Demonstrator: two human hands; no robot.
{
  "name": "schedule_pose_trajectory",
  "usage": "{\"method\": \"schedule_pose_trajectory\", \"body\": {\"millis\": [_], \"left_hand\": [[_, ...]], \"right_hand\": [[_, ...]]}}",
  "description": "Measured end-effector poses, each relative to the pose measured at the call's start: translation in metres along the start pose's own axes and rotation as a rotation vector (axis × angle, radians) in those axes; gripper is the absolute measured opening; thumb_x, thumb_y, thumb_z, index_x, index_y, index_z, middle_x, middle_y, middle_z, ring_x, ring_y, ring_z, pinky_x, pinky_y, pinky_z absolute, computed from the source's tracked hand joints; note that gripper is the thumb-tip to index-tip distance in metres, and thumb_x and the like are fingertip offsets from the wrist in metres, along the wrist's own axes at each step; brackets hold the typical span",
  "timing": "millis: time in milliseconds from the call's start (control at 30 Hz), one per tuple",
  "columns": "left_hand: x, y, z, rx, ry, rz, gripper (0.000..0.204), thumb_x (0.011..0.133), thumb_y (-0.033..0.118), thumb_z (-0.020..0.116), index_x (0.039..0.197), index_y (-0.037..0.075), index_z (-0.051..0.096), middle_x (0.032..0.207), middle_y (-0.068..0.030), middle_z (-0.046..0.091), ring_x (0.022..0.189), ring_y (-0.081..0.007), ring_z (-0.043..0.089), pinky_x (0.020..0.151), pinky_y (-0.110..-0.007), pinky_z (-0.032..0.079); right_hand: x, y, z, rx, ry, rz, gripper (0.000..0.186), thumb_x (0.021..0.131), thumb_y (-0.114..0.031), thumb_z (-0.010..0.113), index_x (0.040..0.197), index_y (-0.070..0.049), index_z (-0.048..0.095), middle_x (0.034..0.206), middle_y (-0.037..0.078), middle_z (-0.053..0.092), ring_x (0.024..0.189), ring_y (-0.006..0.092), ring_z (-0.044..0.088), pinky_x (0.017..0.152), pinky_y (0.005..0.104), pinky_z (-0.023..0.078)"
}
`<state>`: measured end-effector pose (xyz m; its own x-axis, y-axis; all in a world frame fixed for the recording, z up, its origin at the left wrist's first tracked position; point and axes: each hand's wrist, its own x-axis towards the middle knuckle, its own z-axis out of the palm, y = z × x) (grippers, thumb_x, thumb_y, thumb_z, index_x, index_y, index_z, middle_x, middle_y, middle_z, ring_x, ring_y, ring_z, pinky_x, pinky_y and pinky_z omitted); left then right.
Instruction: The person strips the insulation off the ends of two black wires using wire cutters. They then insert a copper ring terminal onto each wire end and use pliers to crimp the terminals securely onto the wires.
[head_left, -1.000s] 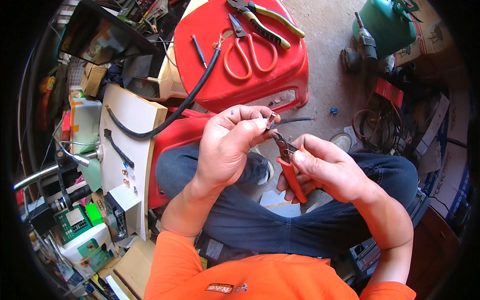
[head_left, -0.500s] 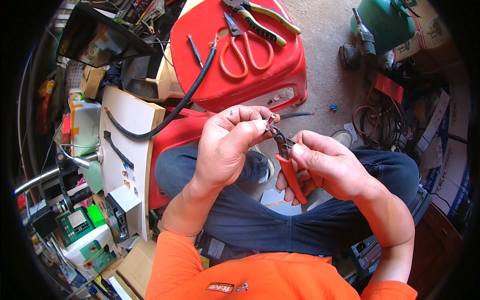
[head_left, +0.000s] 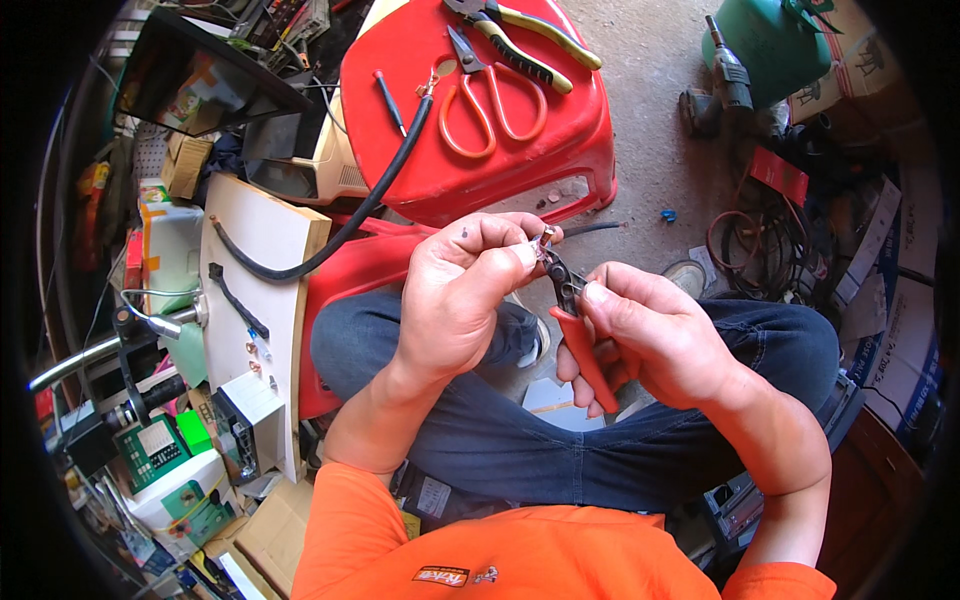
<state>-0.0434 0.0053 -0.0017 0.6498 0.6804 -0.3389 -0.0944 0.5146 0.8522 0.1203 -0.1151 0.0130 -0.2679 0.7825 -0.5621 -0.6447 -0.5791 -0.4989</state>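
My left hand (head_left: pixel 452 295) pinches a small copper-coloured metal piece (head_left: pixel 546 238) between thumb and fingers. Red-handled pliers (head_left: pixel 585 362) are in my right hand (head_left: pixel 655 325), their jaws up against that piece at my left fingertips. Just beyond the fingertips a short black cable (head_left: pixel 592 229) sticks out to the right; whether it joins the metal piece is hidden. On the red stool (head_left: pixel 400 60) ahead lie orange-handled scissors (head_left: pixel 493 100), large yellow-and-black-handled pliers (head_left: pixel 520 50) and a small thin tool (head_left: pixel 389 100). A thick black cable (head_left: pixel 375 195) with a copper lug runs off the stool's left side.
A pale board (head_left: pixel 255 230) at the left bears a short black cable (head_left: pixel 240 300) and small copper fittings (head_left: pixel 253 366). Beyond it are a dark flat screen (head_left: pixel 200 75) and piled clutter. To the far right stand a green container (head_left: pixel 775 50), a power tool (head_left: pixel 730 80) and coiled wires (head_left: pixel 740 235).
Both hands have shifted very slightly to the right, with the pliers staying at the small metal piece. Things on the stool and board have not moved.
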Motion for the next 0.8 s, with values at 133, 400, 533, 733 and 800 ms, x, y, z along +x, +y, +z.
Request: {"method": "schedule_pose_trajectory", "body": {"millis": [133,400,533,733,800], "left_hand": [[0.000,-0.002,0.001,0.006,0.014,0.015,0.006,0.089,-0.001,0.053,0.091,-0.002,0.058,0.111,-0.0148,0.060,0.112,-0.0292,0.061,0.092,-0.040,0.055],[0.002,-0.008,0.001,-0.041,0.002,0.031,0.007,0.089,-0.002,0.051,0.092,-0.003,0.058,0.112,-0.0160,0.059,0.115,-0.0329,0.059,0.097,-0.043,0.053],[0.003,-0.010,0.000,-0.078,0.004,0.045,0.007,0.090,-0.002,0.051,0.093,-0.003,0.057,0.112,-0.0167,0.059,0.116,-0.0340,0.059,0.097,-0.044,0.054],[0.002,-0.012,0.003,-0.059,0.003,0.070,0.006,0.090,-0.002,0.052,0.094,-0.004,0.057,0.112,-0.0174,0.059,0.117,-0.0356,0.058,0.097,-0.044,0.054],[0.002,-0.013,0.003,-0.061,0.000,0.075,0.007,0.090,-0.002,0.052,0.094,-0.004,0.057,0.112,-0.0175,0.059,0.117,-0.0362,0.058,0.097,-0.044,0.054]], "right_hand": [[0.003,0.004,0.003,-0.062,0.038,-0.048,0.032,0.103,-0.034,0.047,0.101,-0.002,0.047,0.074,0.009,0.062,0.050,0.0150,0.058,0.044,0.0266,0.045],[0.009,0.016,0.005,-0.259,0.101,-0.179,0.028,0.103,-0.031,0.048,0.099,-0.003,0.046,0.071,0.006,0.059,0.050,0.0119,0.055,0.045,0.0257,0.044],[0.007,0.009,0.006,-0.057,0.039,-0.052,0.031,0.103,-0.035,0.046,0.104,-0.005,0.047,0.079,0.007,0.063,0.061,0.0140,0.062,0.052,0.0273,0.050],[0.005,0.008,-0.001,-0.106,0.011,-0.018,0.031,0.102,-0.037,0.046,0.110,-0.007,0.047,0.090,0.016,0.065,0.076,0.0283,0.068,0.065,0.0385,0.056],[0.004,0.006,-0.002,-0.093,0.002,0.001,0.031,0.102,-0.036,0.045,0.111,-0.007,0.047,0.091,0.017,0.065,0.077,0.0292,0.068,0.066,0.0391,0.056]]}}
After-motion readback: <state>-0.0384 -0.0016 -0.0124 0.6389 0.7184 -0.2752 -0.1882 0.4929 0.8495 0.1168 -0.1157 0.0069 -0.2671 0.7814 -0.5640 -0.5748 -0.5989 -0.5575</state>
